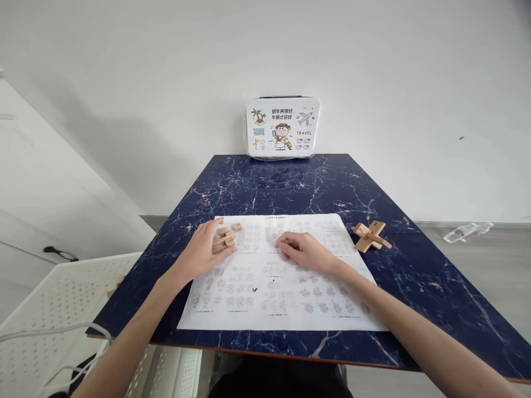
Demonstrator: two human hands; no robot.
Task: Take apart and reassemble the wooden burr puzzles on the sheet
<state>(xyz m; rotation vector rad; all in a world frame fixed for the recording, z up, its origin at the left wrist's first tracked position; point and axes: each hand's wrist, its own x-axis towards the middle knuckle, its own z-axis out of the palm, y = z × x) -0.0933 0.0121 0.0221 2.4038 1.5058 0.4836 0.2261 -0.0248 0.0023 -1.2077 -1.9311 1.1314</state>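
My left hand [199, 251] curves around a cluster of light wooden puzzle blocks [228, 239] on the left part of the printed sheet [249, 265]. Its thumb lies along their near side and the index finger reaches past their far side; the palm hides part of the cluster. Near the middle of the paper rests my right hand [305, 251], its fingers curled in, with nothing visible in them. To the right, across the paper's edge, sits an assembled wooden cross-shaped puzzle [370, 237] with marks on its blocks. Rows of small puzzle diagrams cover the sheet.
A white case with cartoon prints [284, 128] stands against the wall at the back of the dark blue marbled table [282, 185]. Left of the table is a white perforated basket [53, 304] with a white cable [53, 331]. Clear plastic bottles [467, 232] lie on the floor at right.
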